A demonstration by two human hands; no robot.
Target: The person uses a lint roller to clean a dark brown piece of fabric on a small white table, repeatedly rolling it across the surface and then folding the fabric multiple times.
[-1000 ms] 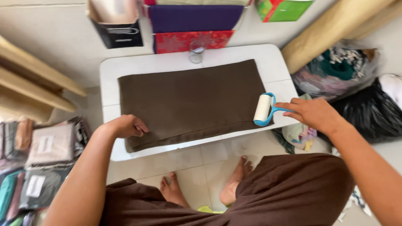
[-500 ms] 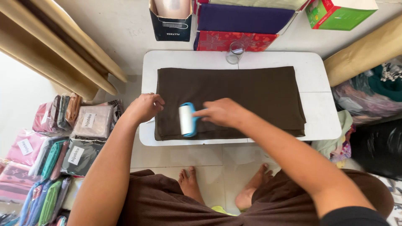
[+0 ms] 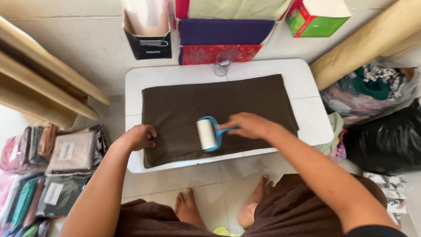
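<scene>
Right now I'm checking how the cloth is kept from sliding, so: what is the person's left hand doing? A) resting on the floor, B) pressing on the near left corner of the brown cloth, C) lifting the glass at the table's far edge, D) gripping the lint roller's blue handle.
B: the left hand lies on the near left corner of the brown cloth, while the right hand holds the lint roller.

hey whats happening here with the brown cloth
A person stands at a low white table with a dark brown cloth spread flat over it. The right hand holds a blue-handled lint roller on the cloth, near its front edge. The left hand presses down on the cloth's left front corner. A clear glass stands at the table's far edge, and packed fabrics lie on the floor to the left.
</scene>
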